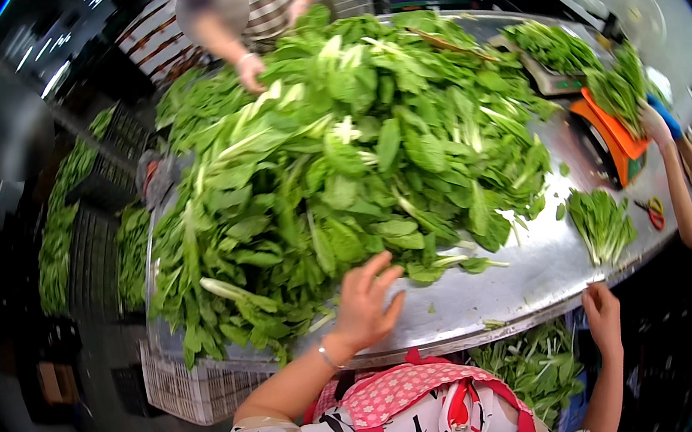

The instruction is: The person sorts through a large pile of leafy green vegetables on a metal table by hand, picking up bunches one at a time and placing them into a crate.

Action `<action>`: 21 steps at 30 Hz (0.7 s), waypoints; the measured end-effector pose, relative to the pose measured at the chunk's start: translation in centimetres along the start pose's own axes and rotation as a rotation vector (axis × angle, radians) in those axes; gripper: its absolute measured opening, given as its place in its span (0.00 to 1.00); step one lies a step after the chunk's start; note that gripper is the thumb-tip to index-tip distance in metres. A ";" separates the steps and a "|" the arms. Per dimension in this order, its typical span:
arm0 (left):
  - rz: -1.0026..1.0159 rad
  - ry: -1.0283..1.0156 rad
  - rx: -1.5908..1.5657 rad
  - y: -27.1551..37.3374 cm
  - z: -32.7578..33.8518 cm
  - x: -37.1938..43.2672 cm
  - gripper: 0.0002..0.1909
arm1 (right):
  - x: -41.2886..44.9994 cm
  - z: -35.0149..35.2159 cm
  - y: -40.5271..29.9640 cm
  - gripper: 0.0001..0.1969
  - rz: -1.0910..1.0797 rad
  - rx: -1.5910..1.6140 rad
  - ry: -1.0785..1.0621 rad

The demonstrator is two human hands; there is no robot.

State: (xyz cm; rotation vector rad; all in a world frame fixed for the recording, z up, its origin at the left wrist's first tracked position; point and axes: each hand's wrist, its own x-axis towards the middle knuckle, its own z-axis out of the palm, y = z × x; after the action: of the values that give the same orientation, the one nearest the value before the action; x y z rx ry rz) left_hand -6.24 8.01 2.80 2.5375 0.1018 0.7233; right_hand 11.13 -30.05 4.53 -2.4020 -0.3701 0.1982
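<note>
A wide heap of leafy greens with pale stems [340, 171] covers most of the metal table [461, 312]. At the heap's near edge, my left hand [366, 304] has its fingers spread and grips nothing. My right hand [601, 311] is at the table's front rim with its fingers curled; their inner side is hidden, so I cannot tell whether it holds anything. Beyond that hand, a small bunch of greens [603, 226] lies on the bare metal. A few loose leaves [455, 261] lie to the right of my left hand.
Scissors [653, 214] lie at right near an orange-topped scale [618, 137], where a co-worker's gloved hands [658, 119] hold greens. Another scale [542, 72] carries greens. Across the table, another person's hand [250, 72] touches the heap. Crates [98, 253] stand left; a white crate [192, 387] sits below.
</note>
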 end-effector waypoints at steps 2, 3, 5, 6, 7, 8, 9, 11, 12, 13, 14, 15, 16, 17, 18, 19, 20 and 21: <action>-0.009 0.182 0.228 -1.6 -3.6 -0.4 0.30 | 3.9 2.3 -5.5 0.16 -0.244 0.015 0.058; -0.042 0.231 0.335 -2.6 -5.2 -0.9 0.35 | 5.7 4.2 -7.6 0.19 -0.384 0.100 0.059; -0.211 0.258 0.557 -4.7 -8.1 -2.5 0.46 | 8.3 8.2 -14.7 0.23 -0.684 0.049 0.007; -0.297 0.240 0.600 -6.2 -9.2 -3.6 0.50 | 9.3 10.7 -17.6 0.25 -0.821 0.097 -0.022; -0.348 0.227 0.681 -7.8 -10.0 -4.6 0.53 | 9.8 12.7 -21.3 0.26 -0.955 0.066 -0.031; -0.389 0.221 0.680 -8.9 -10.5 -5.0 0.55 | 10.1 14.5 -24.6 0.28 -1.064 0.041 -0.059; -0.428 0.207 0.676 -10.0 -10.8 -5.2 0.58 | 10.5 16.5 -27.3 0.31 -1.165 0.018 -0.088; -0.348 0.204 0.669 -11.0 -11.7 -4.1 0.62 | 11.8 19.5 -31.9 0.37 -1.326 -0.086 -0.055; -0.342 0.203 0.635 -11.6 -12.1 -3.3 0.62 | 12.3 20.7 -34.2 0.40 -1.334 -0.160 -0.046; -0.342 0.202 0.602 -12.0 -12.5 -2.5 0.62 | 12.9 21.9 -36.4 0.43 -1.345 -0.233 -0.042; -0.342 0.203 0.603 -12.4 -13.0 -1.8 0.62 | 13.7 23.1 -38.2 0.44 -1.338 -0.281 -0.063; -0.341 0.209 0.578 -12.5 -13.6 -1.3 0.60 | 14.3 24.5 -39.8 0.46 -1.334 -0.323 -0.086; -0.335 0.216 0.544 -12.8 -13.9 -0.8 0.59 | 14.7 25.5 -40.8 0.47 -1.297 -0.344 -0.170; -0.331 0.218 0.539 -13.1 -14.3 -0.2 0.59 | 14.6 25.8 -41.4 0.47 -1.294 -0.349 -0.166; -0.351 0.137 0.538 -13.3 -14.8 0.3 0.55 | 14.5 26.3 -41.8 0.47 -1.340 -0.372 -0.267; -0.368 0.056 0.535 -13.6 -15.1 0.7 0.52 | 14.5 26.6 -42.1 0.47 -1.382 -0.396 -0.367; -0.344 0.104 0.475 -13.9 -15.4 0.9 0.45 | 14.3 26.6 -42.1 0.46 -1.413 -0.347 -0.338; -0.341 0.101 0.463 -14.5 -15.5 0.9 0.45 | 14.4 26.8 -42.1 0.46 -1.404 -0.357 -0.340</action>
State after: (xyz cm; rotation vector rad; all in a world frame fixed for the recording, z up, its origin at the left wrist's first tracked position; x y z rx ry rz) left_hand -12.50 27.75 7.67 2.7987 0.7985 0.7541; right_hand 9.46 21.35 11.54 -1.8410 -2.2122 -0.1272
